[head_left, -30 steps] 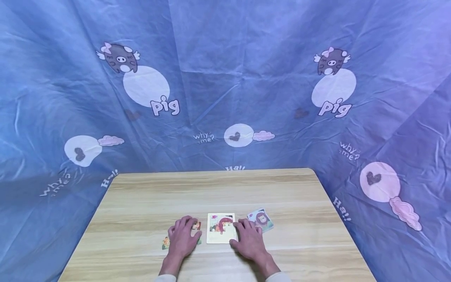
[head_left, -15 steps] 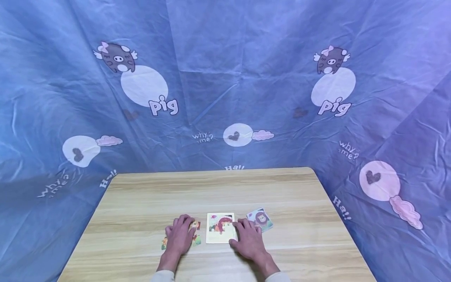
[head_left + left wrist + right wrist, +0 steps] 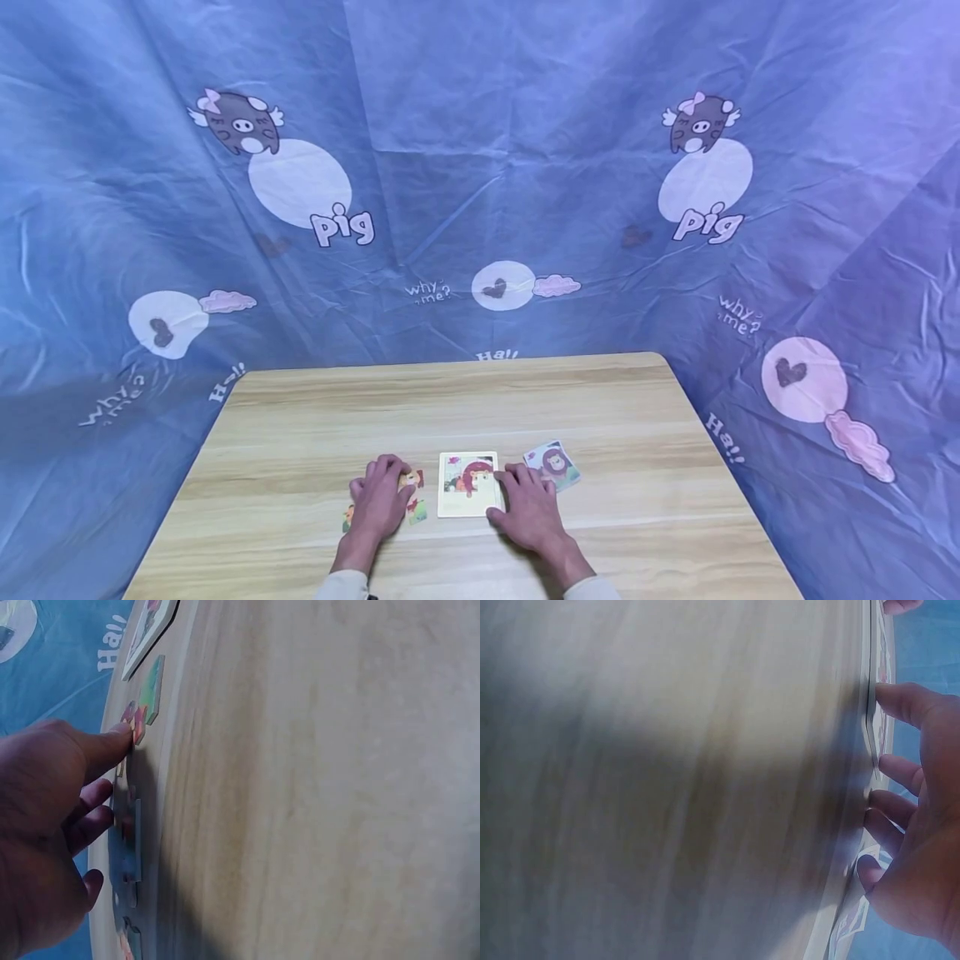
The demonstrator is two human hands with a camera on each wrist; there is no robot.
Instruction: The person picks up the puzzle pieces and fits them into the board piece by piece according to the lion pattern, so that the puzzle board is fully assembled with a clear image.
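1. Far half of table [image 3: 450,408]: bare wood, full width, room to pass.
2. Table L & R margins: wide, bare.
3. Board [image 3: 454,506], ctr., flat; R edge blocked by R hand [image 3: 527,508].
4. Card [image 3: 557,464]: just beyond R fingers.
5. L hand [image 3: 381,502] amid puzzle pcs [image 3: 417,512]; narrow gap betw. pcs & board.
6. Cloth [image 3: 450,200]: walls back & sides.

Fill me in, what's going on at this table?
A person is working on a small picture puzzle with both hands. The right hand rests fingertips on the right edge of a pale puzzle tray, picture filling part of its top, lower part bare. The left hand is over loose pieces left of the tray, thumb and fingers at one; whether it's pinched isn't clear. A lion picture lies just beyond the right hand.
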